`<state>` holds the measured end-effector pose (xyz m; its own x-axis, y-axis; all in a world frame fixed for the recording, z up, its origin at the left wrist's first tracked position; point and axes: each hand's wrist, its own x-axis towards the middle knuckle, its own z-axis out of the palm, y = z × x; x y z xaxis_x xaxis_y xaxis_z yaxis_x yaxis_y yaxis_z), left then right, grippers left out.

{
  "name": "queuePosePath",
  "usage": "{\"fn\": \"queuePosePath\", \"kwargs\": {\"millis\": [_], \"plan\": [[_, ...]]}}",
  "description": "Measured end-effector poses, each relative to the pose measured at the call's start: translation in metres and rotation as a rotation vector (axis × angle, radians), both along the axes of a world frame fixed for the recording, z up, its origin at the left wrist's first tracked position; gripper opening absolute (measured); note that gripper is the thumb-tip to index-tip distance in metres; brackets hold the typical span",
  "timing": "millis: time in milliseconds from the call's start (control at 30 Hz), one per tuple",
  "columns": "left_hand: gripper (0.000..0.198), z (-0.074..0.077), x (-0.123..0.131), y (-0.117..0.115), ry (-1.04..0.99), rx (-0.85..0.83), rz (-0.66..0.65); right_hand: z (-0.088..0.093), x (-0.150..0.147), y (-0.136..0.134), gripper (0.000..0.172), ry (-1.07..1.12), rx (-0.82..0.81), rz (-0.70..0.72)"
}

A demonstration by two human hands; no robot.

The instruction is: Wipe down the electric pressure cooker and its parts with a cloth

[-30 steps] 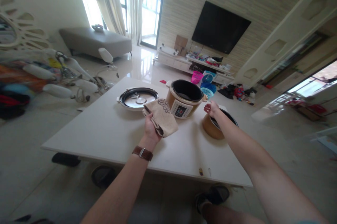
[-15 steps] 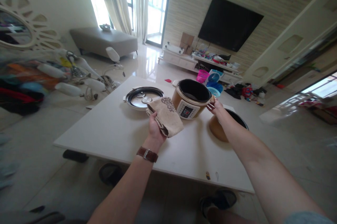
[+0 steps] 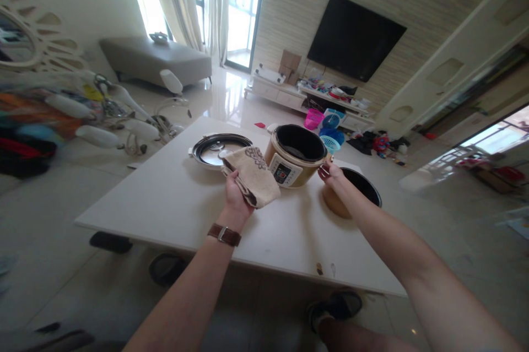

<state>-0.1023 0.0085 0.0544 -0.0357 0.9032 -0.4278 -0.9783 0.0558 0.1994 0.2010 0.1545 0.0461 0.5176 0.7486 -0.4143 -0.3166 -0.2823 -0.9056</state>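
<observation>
In a tiled living room with a wall-mounted television, a white table is filling the middle of the view. An electric pressure cooker is standing on it, its lid off and its control panel facing the wearer, perhaps for easy reading. The left hand is pinching a folded beige patterned cloth in front of the cooker, thumb on top, seemingly to keep the folds together; whether the cloth is touching the cooker, I cannot tell. The right hand is closing around the cooker's side handle, probably to steady it. To the left, the lid is lying inner side up, likely for stability. A dark-lined pot is sitting behind the right forearm. 2 small items are lying by the near edge.
</observation>
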Motion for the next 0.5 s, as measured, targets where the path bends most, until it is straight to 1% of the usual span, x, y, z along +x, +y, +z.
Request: {"fn": "queuePosePath", "kwargs": {"millis": [133, 367, 500], "plan": [[0.052, 0.000, -0.005, 0.001, -0.013, 0.025, 0.048, 0.001, -0.018, -0.034, 0.021, 0.043, 0.023, 0.034], [0.052, -0.001, -0.013, 0.001, -0.014, 0.067, 0.111, 0.002, -0.057, -0.092, 0.029, 0.133, -0.022, 0.105], [0.051, -0.001, -0.020, 0.000, 0.027, 0.076, 0.167, 0.002, -0.066, -0.123, 0.026, 0.180, -0.038, 0.138]]}}
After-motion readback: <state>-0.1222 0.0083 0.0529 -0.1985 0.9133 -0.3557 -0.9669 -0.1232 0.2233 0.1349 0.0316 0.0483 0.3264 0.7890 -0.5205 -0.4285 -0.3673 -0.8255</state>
